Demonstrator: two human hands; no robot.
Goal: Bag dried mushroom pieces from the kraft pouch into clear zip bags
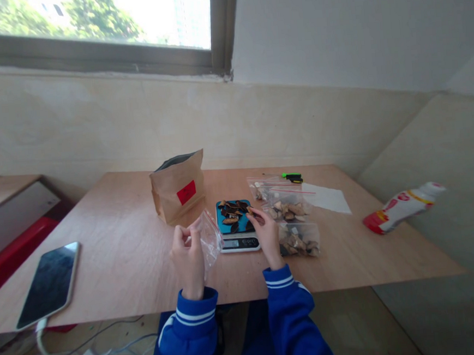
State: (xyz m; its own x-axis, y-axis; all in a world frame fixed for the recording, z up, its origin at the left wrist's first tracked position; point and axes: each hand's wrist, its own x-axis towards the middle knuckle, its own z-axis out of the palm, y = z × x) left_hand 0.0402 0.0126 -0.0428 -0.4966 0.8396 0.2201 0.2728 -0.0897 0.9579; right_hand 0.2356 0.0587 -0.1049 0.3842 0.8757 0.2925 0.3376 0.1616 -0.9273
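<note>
My left hand (188, 258) is closed on a clear zip bag (211, 237) with a red seal line, held up just left of the scale. A digital kitchen scale (239, 244) with a blue platform sits in front of me. Dark brown dried slices (231, 206) lie heaped on its platform. At the platform's right edge, my right hand (268, 235) pinches one dried slice (250, 212) between thumb and fingertips. Filled zip bags of paler dried pieces (299, 242) lie to the right of that hand, the nearest one close to my wrist.
Behind my left hand stands an open brown paper pouch (173, 196) with a red label. A tablet (50, 285) on a charging cable lies at the left. Green-and-black scissors (292, 177), white paper (326, 198) and a drink bottle (403, 208) are on the right of the table (123, 246).
</note>
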